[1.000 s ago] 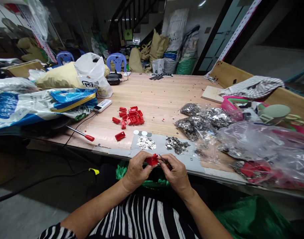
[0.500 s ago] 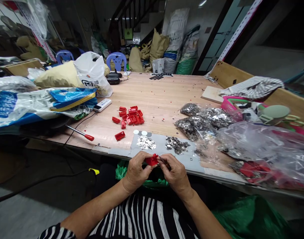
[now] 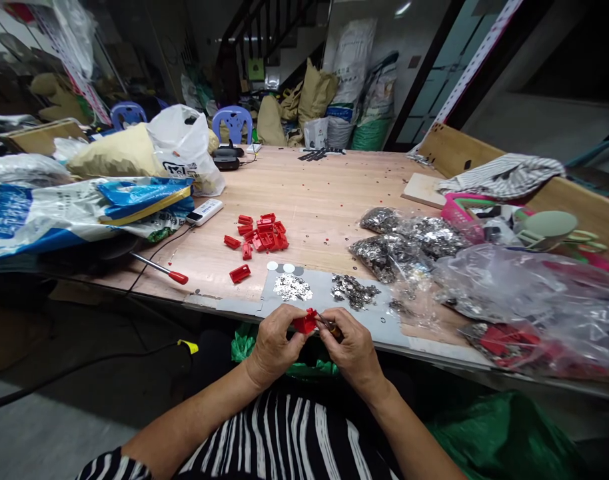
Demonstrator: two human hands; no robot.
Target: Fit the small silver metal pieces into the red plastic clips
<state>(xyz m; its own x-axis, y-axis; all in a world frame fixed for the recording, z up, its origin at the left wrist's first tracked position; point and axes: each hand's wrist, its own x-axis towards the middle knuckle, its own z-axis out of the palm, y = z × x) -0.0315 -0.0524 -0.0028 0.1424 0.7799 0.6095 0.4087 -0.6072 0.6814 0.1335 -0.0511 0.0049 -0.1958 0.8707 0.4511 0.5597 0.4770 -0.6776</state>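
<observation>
Between thumb and fingers, my left hand [image 3: 278,337] pinches a small red plastic housing [image 3: 305,323] just in front of the table edge. My right hand [image 3: 348,343] is closed round a thin metal-tipped tool with a brownish handle [image 3: 336,331], its exact kind unclear. The tip meets the right side of the red housing. Beyond my hands, a grey mat [image 3: 320,285] bears a pile of bright flat metal pieces [image 3: 293,287] and a pile of darker metal clips [image 3: 355,291]. Several similar red housings [image 3: 266,235] lie loosely heaped farther back on the left.
Clear bags of metal parts [image 3: 384,255] and a pink basket [image 3: 462,217] crowd the right side. On the left are a red-tipped metal lever [image 3: 177,277], a white device with a cable [image 3: 205,211] and plastic sacks [image 3: 74,213]. A green bag [image 3: 312,368] hangs below my hands.
My right hand has turned slightly, showing more of the tool's handle. The red housing is tilted a little differently in my left hand.
</observation>
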